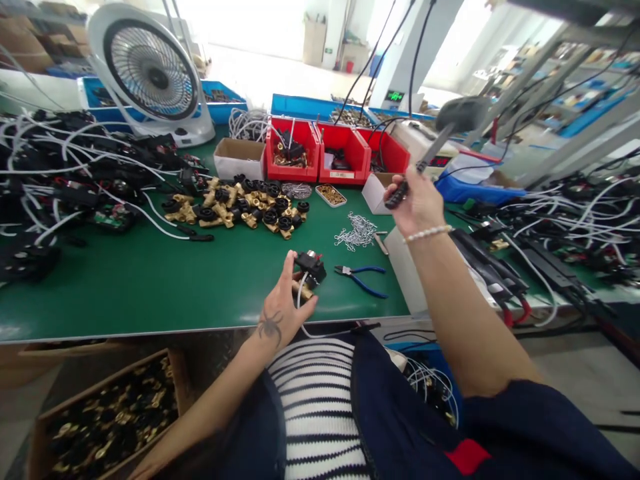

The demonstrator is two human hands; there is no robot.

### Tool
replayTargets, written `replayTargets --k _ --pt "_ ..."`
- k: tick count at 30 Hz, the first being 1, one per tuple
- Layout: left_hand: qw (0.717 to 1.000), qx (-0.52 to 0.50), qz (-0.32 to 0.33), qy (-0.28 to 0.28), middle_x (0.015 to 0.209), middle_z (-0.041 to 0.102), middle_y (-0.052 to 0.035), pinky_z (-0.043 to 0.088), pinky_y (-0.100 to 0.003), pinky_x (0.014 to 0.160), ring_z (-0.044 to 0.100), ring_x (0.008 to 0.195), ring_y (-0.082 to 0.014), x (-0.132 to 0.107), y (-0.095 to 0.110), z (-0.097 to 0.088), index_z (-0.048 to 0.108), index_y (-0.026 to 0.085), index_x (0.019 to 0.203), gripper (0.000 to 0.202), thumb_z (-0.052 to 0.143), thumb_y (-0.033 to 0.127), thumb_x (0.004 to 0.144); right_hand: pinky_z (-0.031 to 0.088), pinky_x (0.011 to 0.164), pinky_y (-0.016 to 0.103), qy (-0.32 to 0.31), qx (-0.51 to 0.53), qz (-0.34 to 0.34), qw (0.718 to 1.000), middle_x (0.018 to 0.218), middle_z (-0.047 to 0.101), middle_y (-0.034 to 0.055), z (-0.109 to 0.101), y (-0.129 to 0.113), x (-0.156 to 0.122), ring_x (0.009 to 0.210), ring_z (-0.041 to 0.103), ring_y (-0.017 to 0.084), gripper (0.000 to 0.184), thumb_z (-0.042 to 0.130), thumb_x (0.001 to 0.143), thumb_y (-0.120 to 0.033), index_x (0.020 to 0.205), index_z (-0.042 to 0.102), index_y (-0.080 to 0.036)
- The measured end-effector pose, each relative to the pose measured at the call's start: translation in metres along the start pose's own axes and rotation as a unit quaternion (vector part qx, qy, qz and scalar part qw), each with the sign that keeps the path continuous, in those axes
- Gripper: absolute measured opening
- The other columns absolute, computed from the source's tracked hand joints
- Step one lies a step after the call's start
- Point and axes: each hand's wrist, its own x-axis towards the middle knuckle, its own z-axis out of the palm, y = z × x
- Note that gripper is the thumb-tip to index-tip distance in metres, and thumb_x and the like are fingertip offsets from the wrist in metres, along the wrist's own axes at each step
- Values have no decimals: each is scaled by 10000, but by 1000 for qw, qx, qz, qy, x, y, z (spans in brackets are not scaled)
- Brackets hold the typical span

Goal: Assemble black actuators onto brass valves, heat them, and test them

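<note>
My left hand (287,300) is closed on a black valve assembly (311,267) at the table's front edge. A brass fitting shows under its black housing, and a white cable runs from it. Raised over the right side of the table, my right hand (417,200) grips the black handle of a mallet (460,113). Its dark head points up and away, apart from the assembly. Blue-handled cutting pliers (363,273) lie just right of the left hand. Behind them is a heap of small metal clips (356,231).
Brass fittings with black caps (240,203) are piled at mid-table, before red bins (293,150). Cabled black assemblies (75,173) crowd the left, under a fan (150,73). A white box (405,267) stands beneath my right forearm. A carton (175,373) sits below the edge.
</note>
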Motion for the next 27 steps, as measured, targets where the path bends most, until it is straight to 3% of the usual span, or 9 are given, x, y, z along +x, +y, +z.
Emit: replayTargets --k 3,7,11,14,17,18,19,23,27 --pt "999 16 36 -2 1423 498 -159 500 -393 979 592 1167 -247 2 0 5 59 229 1545 928 635 153 822 343 445 197 -67 -78 -65 993 587 430 -93 -20 -16 -50 408 362 52 211 417 1021 -400 910 469 -228" --pt "999 22 42 7 1395 510 -149 458 -418 1012 534 1197 -264 3 -2 10 201 201 1523 828 638 155 821 186 371 230 -148 -208 -90 963 512 375 -94 -63 -26 -113 362 275 63 318 540 935 -527 899 548 -211" --pt "999 25 36 12 1198 626 -96 494 -389 927 574 1012 -235 2 -4 11 198 210 1524 851 667 165 816 218 373 230 -211 -350 -64 911 485 415 -57 -100 -19 -160 394 342 84 412 610 866 -577 726 587 -191" --pt "999 28 36 18 1170 633 -93 497 -375 905 567 999 -235 2 -4 11 185 203 1527 875 685 169 809 268 413 231 -249 -463 -64 848 480 456 -39 -114 -6 -176 409 392 98 463 600 850 -606 644 567 -193" --pt "999 31 39 20 1169 630 -89 497 -362 893 568 996 -230 2 -3 11 175 215 1529 883 688 170 811 276 420 236 -285 -583 -92 756 456 434 -44 -117 2 -176 386 406 117 531 415 912 -667 666 522 -209" --pt "998 32 41 20 1170 628 -87 497 -361 894 570 994 -228 2 -3 11 170 220 1530 888 690 171 812 279 419 237 -293 -601 -100 737 458 429 -43 -116 2 -175 386 411 121 547 367 924 -675 665 503 -213" --pt "998 33 42 20 1166 628 -85 496 -360 894 572 988 -225 2 -3 11 163 224 1531 895 693 172 812 283 422 237 -295 -603 -105 734 465 425 -42 -115 2 -174 392 412 122 553 341 932 -675 657 481 -216" --pt "998 35 45 21 1167 624 -86 493 -365 904 573 985 -226 2 -4 11 147 229 1535 918 706 181 808 311 439 233 -264 -571 -125 767 494 403 -39 -105 1 -174 410 397 118 555 229 966 -650 648 406 -230" --pt "998 35 44 19 1107 633 -76 504 -355 867 577 961 -225 2 -4 11 147 225 1537 899 691 183 822 270 421 244 -283 -586 -121 750 452 404 -38 -101 8 -175 384 390 128 554 310 931 -684 620 402 -235"
